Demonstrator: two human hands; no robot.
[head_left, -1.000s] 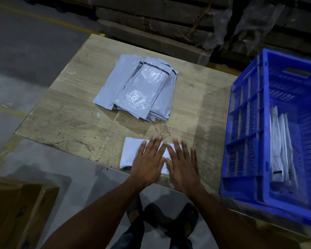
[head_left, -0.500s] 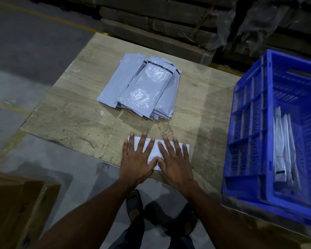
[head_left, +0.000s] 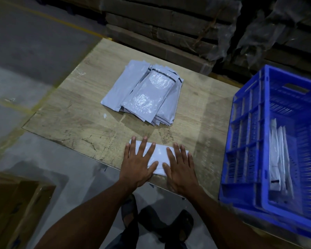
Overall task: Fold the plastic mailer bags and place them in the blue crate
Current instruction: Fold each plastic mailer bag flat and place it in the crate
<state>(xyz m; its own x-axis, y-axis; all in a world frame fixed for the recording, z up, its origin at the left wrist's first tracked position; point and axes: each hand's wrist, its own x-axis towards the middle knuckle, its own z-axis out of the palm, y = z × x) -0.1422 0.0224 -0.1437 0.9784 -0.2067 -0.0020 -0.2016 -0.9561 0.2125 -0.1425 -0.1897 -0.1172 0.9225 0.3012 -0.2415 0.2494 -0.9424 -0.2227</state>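
I've got both sets of fingers (head_left: 144,146) splayed out straight and flat, nothing curled, nothing gripped. My left hand (head_left: 137,163) presses down on the left half of a folded mailer bag (head_left: 159,154), my right hand (head_left: 180,167) presses on its right half, thumbs angled in toward each other with a strip of white plastic showing between them. The bag lies flat and sideways along the near edge of the tabletop (head_left: 75,119), its left corner poking out past my left fingertips, its right end just past my right ones.

Looking further out, there's the stack of unfolded mailer bags (head_left: 145,94) sitting mid-tabletop, fanned a little, grey-white and glossy, dark strips showing at their far ends. It's well apart from the one under my palms.

Off to my right, the blue crate (head_left: 248,133) stands on the tabletop's right side, near my right hand but not touching it. Inside it, several folded bags (head_left: 276,155) stand upright on edge against each other.

Below the tabletop edge I can see my feet in dark sandals (head_left: 169,225) on the grey floor, a cardboard box (head_left: 16,209) at lower left, and stacked flat cartons (head_left: 169,33) along the back.
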